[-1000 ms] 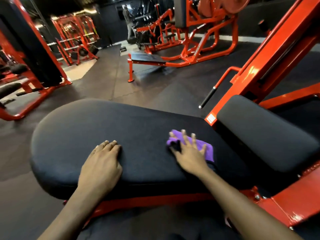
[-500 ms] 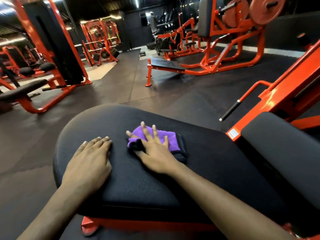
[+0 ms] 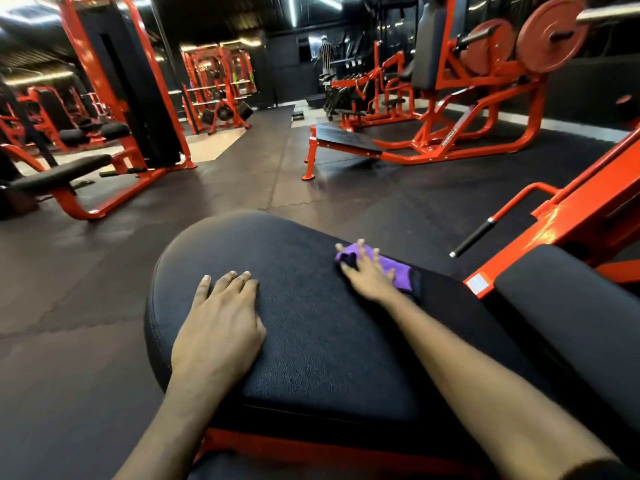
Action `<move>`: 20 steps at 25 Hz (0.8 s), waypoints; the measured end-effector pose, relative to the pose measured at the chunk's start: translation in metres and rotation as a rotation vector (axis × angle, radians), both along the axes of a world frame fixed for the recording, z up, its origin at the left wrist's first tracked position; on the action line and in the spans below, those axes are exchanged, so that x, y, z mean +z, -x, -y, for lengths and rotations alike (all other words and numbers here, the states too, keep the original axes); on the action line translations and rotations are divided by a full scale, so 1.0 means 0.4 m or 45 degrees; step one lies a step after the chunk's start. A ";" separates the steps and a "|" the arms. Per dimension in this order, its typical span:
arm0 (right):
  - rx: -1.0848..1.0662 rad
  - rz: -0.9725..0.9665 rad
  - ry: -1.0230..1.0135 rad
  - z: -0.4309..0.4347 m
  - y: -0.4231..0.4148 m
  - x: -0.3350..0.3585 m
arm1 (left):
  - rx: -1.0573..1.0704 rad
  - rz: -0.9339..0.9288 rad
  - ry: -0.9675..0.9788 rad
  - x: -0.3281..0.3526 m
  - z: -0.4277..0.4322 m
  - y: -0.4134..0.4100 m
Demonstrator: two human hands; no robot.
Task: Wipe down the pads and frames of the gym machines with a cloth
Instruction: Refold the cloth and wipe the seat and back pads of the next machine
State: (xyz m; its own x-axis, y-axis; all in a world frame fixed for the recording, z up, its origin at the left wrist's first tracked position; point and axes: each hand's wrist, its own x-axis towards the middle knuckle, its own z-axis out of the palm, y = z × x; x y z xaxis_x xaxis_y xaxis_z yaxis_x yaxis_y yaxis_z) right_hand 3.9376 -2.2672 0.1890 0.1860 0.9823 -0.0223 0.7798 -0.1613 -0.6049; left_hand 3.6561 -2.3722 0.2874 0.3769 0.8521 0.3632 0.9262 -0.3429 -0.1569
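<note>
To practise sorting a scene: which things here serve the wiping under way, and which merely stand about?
In use: purple folded cloth under the right hand; large black padded seat, left hand resting flat on it.
Standing about: flat black bench on red legs; red round weight plates; black-gripped red handle.

The black pad [image 3: 311, 306] lies bare between the left hand [image 3: 221, 327] and the right hand [image 3: 367, 275], and the floor [image 3: 86, 306] on its left is open, but on the right a second pad [image 3: 571, 306], the orange frame [image 3: 581, 216] and a black-gripped handle [image 3: 474, 237] close the way.
</note>
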 end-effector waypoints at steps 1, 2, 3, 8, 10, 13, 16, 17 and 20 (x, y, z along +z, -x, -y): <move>0.148 0.004 -0.087 0.045 0.063 0.035 | -0.010 0.046 -0.027 0.003 0.008 -0.002; 0.290 -0.014 -0.152 0.104 0.119 0.070 | -0.022 0.115 -0.065 0.007 0.018 -0.002; 0.408 -0.056 -0.202 0.172 0.166 0.097 | -0.037 0.199 -0.111 0.011 0.028 -0.001; 0.650 -0.196 -0.414 0.494 0.201 0.055 | -0.132 0.588 -0.165 0.014 0.068 0.007; 0.520 -0.291 -0.414 0.578 0.151 -0.010 | -0.150 0.594 -0.108 -0.003 0.107 -0.010; 0.239 -0.634 -0.378 0.682 0.084 -0.061 | -0.282 0.483 -0.062 -0.063 0.172 -0.062; 0.066 -0.945 -0.496 0.744 0.052 -0.081 | -0.435 0.503 0.094 -0.113 0.230 -0.114; 0.016 -0.989 -0.543 0.754 0.049 -0.080 | -0.487 0.517 0.172 -0.119 0.247 -0.127; -0.158 -1.116 -0.645 0.783 0.032 -0.029 | -0.755 0.509 0.377 -0.117 0.273 -0.166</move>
